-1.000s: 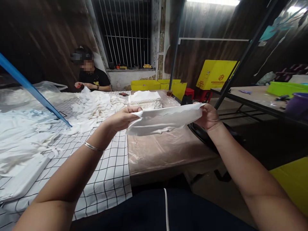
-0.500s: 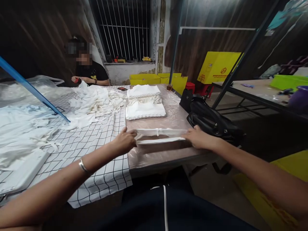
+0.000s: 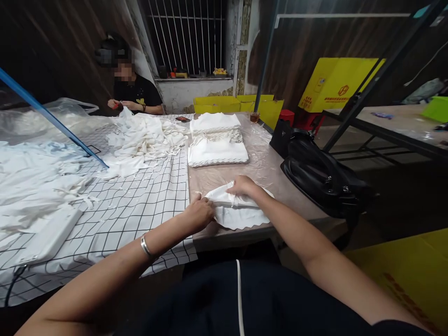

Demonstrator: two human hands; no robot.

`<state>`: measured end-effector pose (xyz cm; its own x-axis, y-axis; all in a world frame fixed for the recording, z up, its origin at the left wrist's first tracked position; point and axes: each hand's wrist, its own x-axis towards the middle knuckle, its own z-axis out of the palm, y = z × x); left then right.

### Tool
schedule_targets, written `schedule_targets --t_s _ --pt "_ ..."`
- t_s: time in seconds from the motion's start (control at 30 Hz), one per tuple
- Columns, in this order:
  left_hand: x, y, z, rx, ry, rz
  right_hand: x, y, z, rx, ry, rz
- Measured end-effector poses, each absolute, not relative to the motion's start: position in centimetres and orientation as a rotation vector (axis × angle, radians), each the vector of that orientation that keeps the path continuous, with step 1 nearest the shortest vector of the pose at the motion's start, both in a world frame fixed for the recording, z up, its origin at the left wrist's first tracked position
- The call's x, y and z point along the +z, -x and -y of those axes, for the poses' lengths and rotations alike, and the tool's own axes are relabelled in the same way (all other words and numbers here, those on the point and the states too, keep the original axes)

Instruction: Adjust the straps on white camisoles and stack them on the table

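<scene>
A white cloth piece with a scalloped edge (image 3: 241, 215) lies on the plastic-covered table (image 3: 266, 172) near its front edge. My left hand (image 3: 200, 213) pinches the cloth's left end, a bangle on its wrist. My right hand (image 3: 242, 185) rests on the cloth's upper fold and presses it down. Farther back on the table sits a stack of folded white cloths (image 3: 217, 151) with another stack (image 3: 215, 124) behind it.
A heap of loose white cloth (image 3: 143, 140) covers the checked tablecloth (image 3: 140, 200) at left. A black bag (image 3: 324, 175) sits at the table's right edge. Another person (image 3: 131, 91) works at the far end. Yellow crates (image 3: 224, 103) and a second table (image 3: 402, 123) stand beyond.
The cloth, held up and stretched between both hands a second ago, came down onto the table. My right hand moved left over it, folding it.
</scene>
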<state>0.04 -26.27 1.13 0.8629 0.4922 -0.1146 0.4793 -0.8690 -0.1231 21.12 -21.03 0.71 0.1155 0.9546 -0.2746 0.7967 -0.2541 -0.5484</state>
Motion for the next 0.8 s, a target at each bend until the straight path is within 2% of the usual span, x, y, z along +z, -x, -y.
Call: schedule_targets --t_s 0.17,0.3,0.37,0.43,0.57,0.8 --pt "1.6 -0.1 26.2 0.271 3.008 0.823 2.2 -23.3 22.4 0.882 1.849 1.588" --pt "2.4 -0.6 26.0 0.297 3.017 0.818 3.4 -23.6 25.7 1.223 1.248 1.471" --pt "3.0 -0.8 25.9 0.257 3.008 0.798 2.7 -22.5 27.2 1.339 1.166 1.626" --pt "4.0 -0.8 25.8 0.214 3.011 0.764 1.6 -21.2 28.0 1.21 1.321 1.931" --pt "7.3 0.0 25.2 0.064 3.05 0.602 0.9 -21.1 27.9 0.617 1.64 2.444" --pt "12.7 3.2 21.7 -0.266 3.224 0.497 4.0 -29.1 27.6 0.122 2.059 2.59"
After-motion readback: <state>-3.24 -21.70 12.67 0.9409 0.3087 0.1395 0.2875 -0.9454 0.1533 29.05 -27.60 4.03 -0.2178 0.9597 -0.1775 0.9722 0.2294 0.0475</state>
